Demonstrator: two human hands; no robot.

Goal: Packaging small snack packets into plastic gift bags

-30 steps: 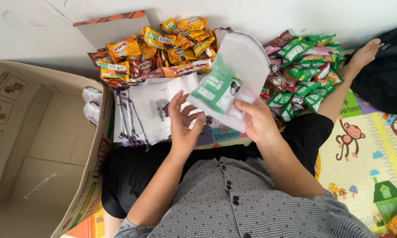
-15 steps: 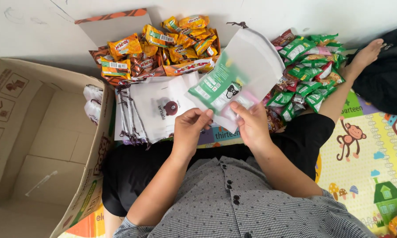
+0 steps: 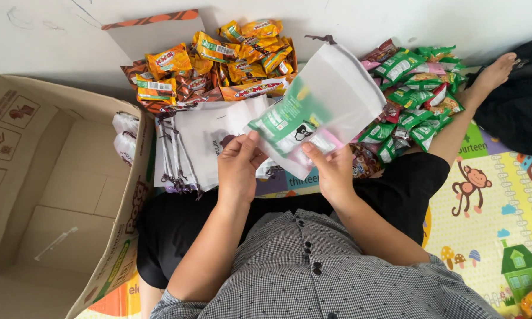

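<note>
Both hands are gripping a frosted white pouch (image 3: 328,94) above the lap: the left hand (image 3: 237,168) is pinching its near-left edge, and the right hand (image 3: 332,171) is clamping its near corner. Inside the pouch, a green snack packet (image 3: 286,121) and a pink one (image 3: 325,143) are showing through the cloudy, thin material. The pouch is flat and rectangular, its long axis tilting from near left to far right, with a dark drawstring (image 3: 324,39) at the far end. Under the hands, a stack of matching white pouches (image 3: 195,147) is lying flat. Beyond it, an open carton (image 3: 154,32) is holding shiny orange packets (image 3: 219,56). Glossy green packets (image 3: 416,82) are lying heaped at far right. On the left, a big brown cardboard box (image 3: 53,195) is standing open.
</note>
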